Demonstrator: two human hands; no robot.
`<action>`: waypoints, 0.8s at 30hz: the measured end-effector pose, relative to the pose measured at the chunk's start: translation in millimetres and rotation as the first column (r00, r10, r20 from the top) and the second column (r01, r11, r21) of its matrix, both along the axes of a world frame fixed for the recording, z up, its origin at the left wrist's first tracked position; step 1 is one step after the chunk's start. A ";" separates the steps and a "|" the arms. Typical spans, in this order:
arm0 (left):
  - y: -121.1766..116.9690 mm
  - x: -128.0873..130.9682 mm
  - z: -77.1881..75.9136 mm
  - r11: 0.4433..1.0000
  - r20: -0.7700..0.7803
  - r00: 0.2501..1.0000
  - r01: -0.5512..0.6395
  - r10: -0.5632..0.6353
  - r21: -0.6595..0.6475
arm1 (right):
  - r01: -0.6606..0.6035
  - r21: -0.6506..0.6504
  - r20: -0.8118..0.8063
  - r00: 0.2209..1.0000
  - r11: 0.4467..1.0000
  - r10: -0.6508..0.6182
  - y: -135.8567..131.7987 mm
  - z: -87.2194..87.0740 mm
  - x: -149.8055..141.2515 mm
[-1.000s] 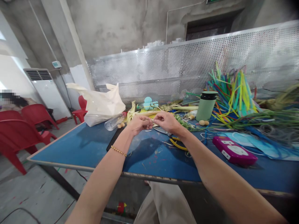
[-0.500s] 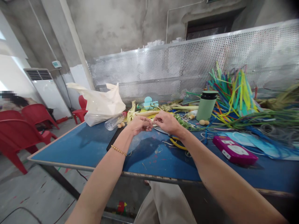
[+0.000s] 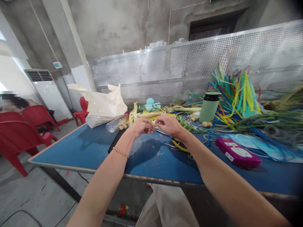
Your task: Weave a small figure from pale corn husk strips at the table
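My left hand and my right hand meet above the middle of the blue table, fingertips pinched close together. Between them is something small and pale, too small to name. A gold beaded bracelet circles my left wrist. Beneath my left forearm lies a flat black object, partly covered. Yellow-handled pliers rest below my right wrist. Behind my hands are pale husk-like strips and green leaves.
A white plastic bag and a clear bottle stand left. To the right are a green tumbler, peanuts, a magenta power strip and colourful strips. Red chairs and a seated person are at far left.
The fingers of my right hand have shifted very slightly. Both hands stay together in the same place, and the things on the table have not moved.
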State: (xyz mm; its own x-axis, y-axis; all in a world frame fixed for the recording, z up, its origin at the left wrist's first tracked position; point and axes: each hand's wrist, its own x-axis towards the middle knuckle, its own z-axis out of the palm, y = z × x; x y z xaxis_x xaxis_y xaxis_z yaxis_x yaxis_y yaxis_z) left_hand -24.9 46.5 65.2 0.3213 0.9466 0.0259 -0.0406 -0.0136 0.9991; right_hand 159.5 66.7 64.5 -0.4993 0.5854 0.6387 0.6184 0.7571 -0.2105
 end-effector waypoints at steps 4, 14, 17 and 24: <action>0.5 0.0 -0.1 1.000 0.010 1.000 -0.003 0.004 -0.004 | -0.004 0.007 -0.002 1.000 1.000 0.004 0.7 -1.4 0.3; 5.7 -2.1 -5.7 1.000 0.034 0.999 0.029 -0.030 0.004 | -0.006 -0.009 -0.021 1.000 1.000 0.006 1.9 -2.3 0.7; 4.7 -1.6 -4.8 1.000 0.033 0.999 0.027 -0.027 0.004 | -0.004 -0.009 -0.010 1.000 1.000 0.004 1.7 -1.7 1.5; 2.2 -0.5 -2.5 1.000 0.041 0.999 0.030 -0.030 -0.006 | -0.008 -0.022 -0.002 1.000 1.000 0.008 1.5 -1.3 2.7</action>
